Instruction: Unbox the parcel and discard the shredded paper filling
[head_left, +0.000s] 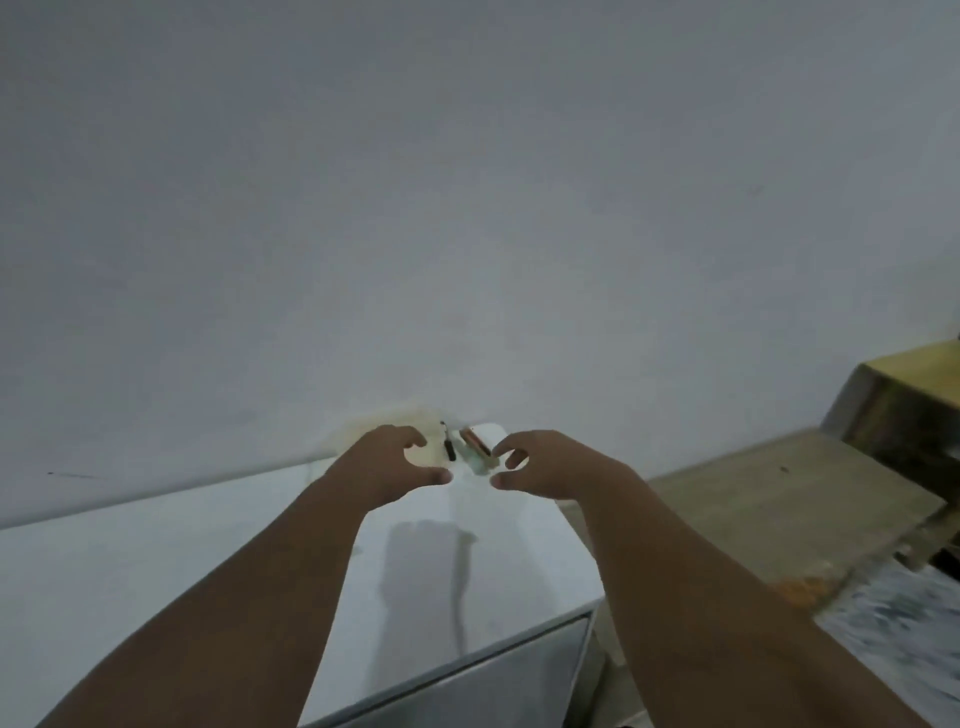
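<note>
Both hands, left (390, 462) and right (540, 467), reach with open, empty grip toward a small pale blurred parcel (475, 447) at the white counter (156, 561) edge; a hasty grab may knock it off.

We see two bare forearms coming up from the bottom of the frame, long and slim, with no sleeve reaching anywhere along them. We find no watch, band or bracelet at either wrist. The left grip (395, 462) and the right grip (540, 467) are ungloved, fingers free of rings as far as we can make out. Nails look short, though the picture is soft.
</note>
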